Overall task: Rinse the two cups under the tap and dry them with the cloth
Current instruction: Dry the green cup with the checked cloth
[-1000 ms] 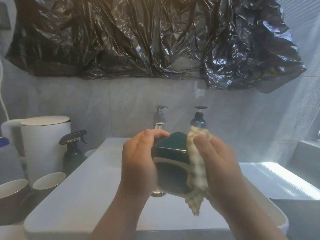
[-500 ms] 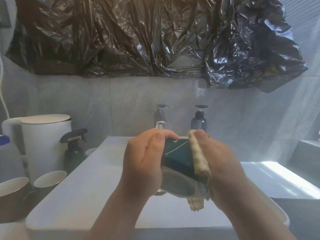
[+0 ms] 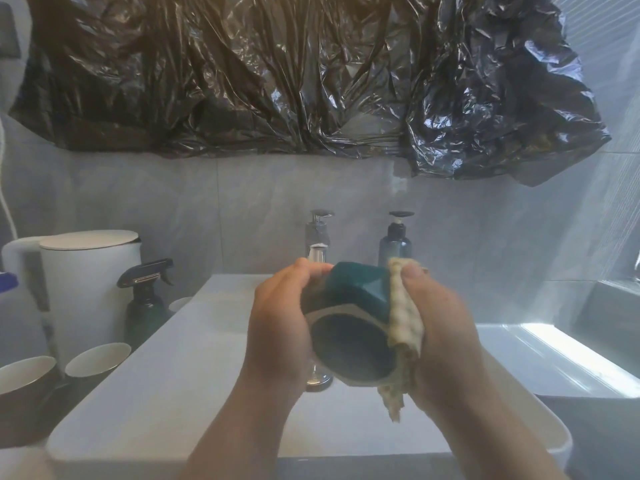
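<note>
A dark green faceted cup (image 3: 353, 299) is held over the white sink (image 3: 166, 382), tipped so its round base faces me. My left hand (image 3: 280, 327) grips its left side. My right hand (image 3: 446, 341) presses a beige checked cloth (image 3: 403, 327) against the cup's right side, and the cloth's end hangs below the cup. The chrome tap (image 3: 317, 244) stands behind the cup, mostly hidden by it; no water shows. Two dark cups with white insides, one (image 3: 98, 358) beside the other (image 3: 24, 375), sit on the counter at the lower left.
A white kettle (image 3: 86, 278) and a dark spray bottle (image 3: 145, 299) stand left of the sink. A blue pump bottle (image 3: 396, 240) is behind the sink. Black plastic sheeting (image 3: 311, 74) covers the wall above. A white ledge (image 3: 540, 355) runs to the right.
The cup has turned in my hands, so its base now faces me more squarely. The cloth has slid along the cup's right side.
</note>
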{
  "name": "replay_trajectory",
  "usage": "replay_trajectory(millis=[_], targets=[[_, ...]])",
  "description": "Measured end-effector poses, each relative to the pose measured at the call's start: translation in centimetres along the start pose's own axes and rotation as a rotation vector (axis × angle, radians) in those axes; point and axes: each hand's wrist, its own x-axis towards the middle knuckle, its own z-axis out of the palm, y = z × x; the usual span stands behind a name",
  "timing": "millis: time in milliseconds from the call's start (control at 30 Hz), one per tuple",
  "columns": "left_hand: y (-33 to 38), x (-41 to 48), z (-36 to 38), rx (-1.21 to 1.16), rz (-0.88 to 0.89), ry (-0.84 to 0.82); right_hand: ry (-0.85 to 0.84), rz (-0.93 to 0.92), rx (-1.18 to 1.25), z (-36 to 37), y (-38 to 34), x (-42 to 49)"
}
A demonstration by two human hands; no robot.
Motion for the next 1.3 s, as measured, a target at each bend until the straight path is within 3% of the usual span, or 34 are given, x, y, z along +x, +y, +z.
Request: replay_trajectory(millis=[133, 200, 300, 467, 667, 800, 900, 1100, 1300], targets=[[1.1, -0.1, -0.7, 0.393, 0.204, -0.159, -0.010, 0.045, -0.055, 1.1, -0.3, -0.5], [0.9, -0.1, -0.6, 0.448, 0.250, -0.125, -0.030, 0.023, -0.087, 1.4, -0.2, -0.7], [0.7, 0.2, -0.4, 0.360, 0.238, 0.015, -0.023, -0.133, -0.210, 1.6, -0.3, -1.1], [0.2, 0.7, -0.3, 0.116, 0.073, 0.124, -0.100, -0.412, -0.493, 1.9, 0.3, -1.6], [-0.1, 0.5, -0.3, 0.233, 0.114, 0.043, -0.116, -0.256, -0.590, 1.0, 0.0, -1.2], [0.3, 0.2, 0.1, 0.224, 0.088, -0.042, -0.032, -0.239, -0.482, 0.1, -0.8, -0.4], [0.3, 0.3, 0.2, 0.193, 0.047, 0.001, -0.028, -0.065, -0.319, 0.2, -1.4, -0.5], [-0.6, 1.4, -0.8, -0.038, -0.173, 0.189, -0.111, -0.391, -0.564, 2.0, 1.0, -1.5], [-1.4, 2.2, -1.3, -0.140, -0.246, 0.253, -0.217, -0.461, -0.759, 1.7, 1.5, -1.3]])
